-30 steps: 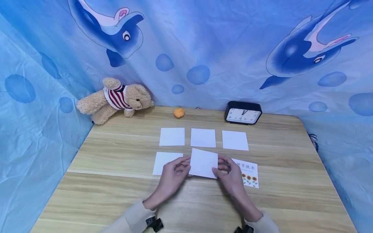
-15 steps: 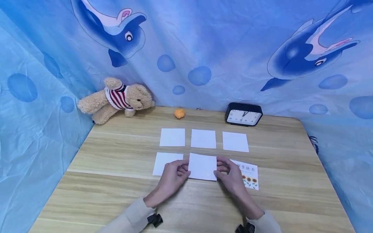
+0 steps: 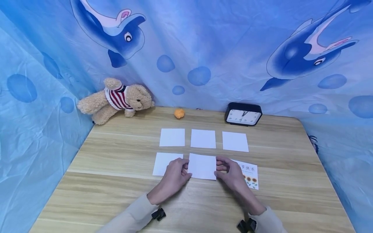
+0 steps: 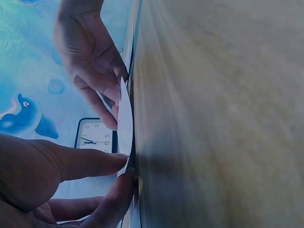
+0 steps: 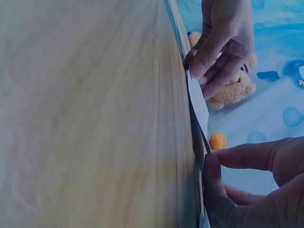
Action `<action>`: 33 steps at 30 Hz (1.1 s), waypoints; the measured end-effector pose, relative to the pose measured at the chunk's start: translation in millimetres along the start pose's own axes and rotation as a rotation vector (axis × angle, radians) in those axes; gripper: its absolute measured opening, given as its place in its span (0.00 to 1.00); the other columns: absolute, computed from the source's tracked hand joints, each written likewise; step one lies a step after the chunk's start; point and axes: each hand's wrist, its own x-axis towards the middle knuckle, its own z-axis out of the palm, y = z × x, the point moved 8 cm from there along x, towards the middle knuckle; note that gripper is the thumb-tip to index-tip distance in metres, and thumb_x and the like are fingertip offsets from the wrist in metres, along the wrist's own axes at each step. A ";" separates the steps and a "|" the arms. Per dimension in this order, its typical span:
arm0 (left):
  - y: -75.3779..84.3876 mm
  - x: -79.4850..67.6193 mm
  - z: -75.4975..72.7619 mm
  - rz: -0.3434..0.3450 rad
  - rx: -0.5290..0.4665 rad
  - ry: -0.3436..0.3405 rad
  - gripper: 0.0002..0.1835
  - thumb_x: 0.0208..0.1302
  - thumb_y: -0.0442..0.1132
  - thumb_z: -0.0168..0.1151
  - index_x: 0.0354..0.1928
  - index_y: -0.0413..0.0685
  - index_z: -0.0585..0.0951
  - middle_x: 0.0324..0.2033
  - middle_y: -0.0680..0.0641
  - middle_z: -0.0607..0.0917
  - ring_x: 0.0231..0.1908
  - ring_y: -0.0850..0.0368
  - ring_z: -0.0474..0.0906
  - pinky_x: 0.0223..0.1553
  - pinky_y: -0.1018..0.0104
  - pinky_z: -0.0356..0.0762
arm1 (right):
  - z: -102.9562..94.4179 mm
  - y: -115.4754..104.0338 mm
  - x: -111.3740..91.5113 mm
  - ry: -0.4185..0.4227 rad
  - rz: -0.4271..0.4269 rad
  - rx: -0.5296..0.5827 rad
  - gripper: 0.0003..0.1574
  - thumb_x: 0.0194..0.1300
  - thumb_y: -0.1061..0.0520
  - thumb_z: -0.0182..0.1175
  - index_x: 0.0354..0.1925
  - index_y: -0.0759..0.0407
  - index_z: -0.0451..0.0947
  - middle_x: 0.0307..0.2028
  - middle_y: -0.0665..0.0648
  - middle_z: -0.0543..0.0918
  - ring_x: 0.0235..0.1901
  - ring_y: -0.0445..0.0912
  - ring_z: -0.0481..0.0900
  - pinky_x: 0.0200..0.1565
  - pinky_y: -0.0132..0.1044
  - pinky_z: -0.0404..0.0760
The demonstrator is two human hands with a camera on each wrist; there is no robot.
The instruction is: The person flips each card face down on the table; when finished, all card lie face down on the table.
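Observation:
A white square card (image 3: 202,166) is held just above the wooden table, slightly bowed in both wrist views. My left hand (image 3: 174,177) pinches its left edge between thumb and fingers. At the right edge my right hand (image 3: 232,175) pinches it the same way. Under the left hand's fingers lies another white card (image 3: 164,163), partly covered. A printed card with sunflowers and Chinese characters (image 3: 250,171) lies beside the right hand, which hides its left part. Behind the held card rest three more white cards in a row, including a middle one (image 3: 203,138).
A black-framed clock (image 3: 243,114) stands at the table's back right. Near the back edge sits a small orange ball (image 3: 179,113). A teddy bear in a striped shirt (image 3: 118,98) lies at the back left. Blue dolphin curtains (image 3: 227,51) border the table (image 3: 116,194).
The held card has come down and nearer to me, from tilted to almost flat. Both hands followed it; the left hand has turned slightly at its edge. The other cards stayed put.

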 end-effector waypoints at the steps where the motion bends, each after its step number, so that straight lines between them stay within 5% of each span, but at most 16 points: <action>1: 0.2 0.4 -0.1 -0.003 0.001 -0.001 0.14 0.54 0.24 0.74 0.43 0.30 0.83 0.31 0.44 0.83 0.27 0.66 0.78 0.29 0.78 0.78 | -0.4 0.0 0.5 -0.003 -0.001 0.003 0.35 0.57 0.74 0.70 0.63 0.68 0.78 0.50 0.65 0.86 0.45 0.52 0.88 0.43 0.24 0.83; 12: 3.1 2.6 0.3 -0.017 0.052 -0.008 0.10 0.54 0.27 0.75 0.31 0.38 0.80 0.28 0.46 0.81 0.26 0.62 0.78 0.29 0.77 0.74 | -2.7 -1.7 1.8 -0.008 -0.003 -0.025 0.35 0.55 0.73 0.73 0.62 0.68 0.79 0.48 0.65 0.86 0.44 0.50 0.88 0.42 0.25 0.83; 24: 4.7 -0.2 -0.8 -0.035 0.089 0.000 0.09 0.57 0.29 0.75 0.36 0.37 0.83 0.27 0.48 0.80 0.27 0.62 0.76 0.29 0.75 0.73 | -4.8 2.4 0.0 -0.012 -0.003 -0.030 0.35 0.56 0.69 0.75 0.62 0.62 0.79 0.48 0.62 0.86 0.44 0.48 0.88 0.45 0.26 0.83; 30: 13.0 -3.9 -4.1 0.001 0.121 0.030 0.10 0.57 0.31 0.76 0.34 0.38 0.82 0.25 0.49 0.78 0.26 0.64 0.71 0.28 0.75 0.69 | -7.1 4.6 -5.6 -0.011 0.008 -0.008 0.37 0.54 0.66 0.76 0.62 0.61 0.79 0.49 0.61 0.87 0.46 0.48 0.88 0.47 0.27 0.84; 33: 19.6 -4.5 -5.1 0.038 0.118 0.044 0.12 0.58 0.33 0.77 0.40 0.34 0.84 0.26 0.48 0.80 0.27 0.63 0.72 0.29 0.75 0.71 | -9.9 5.6 -9.5 -0.017 0.013 0.008 0.37 0.54 0.65 0.77 0.62 0.60 0.79 0.50 0.61 0.87 0.47 0.49 0.88 0.47 0.26 0.84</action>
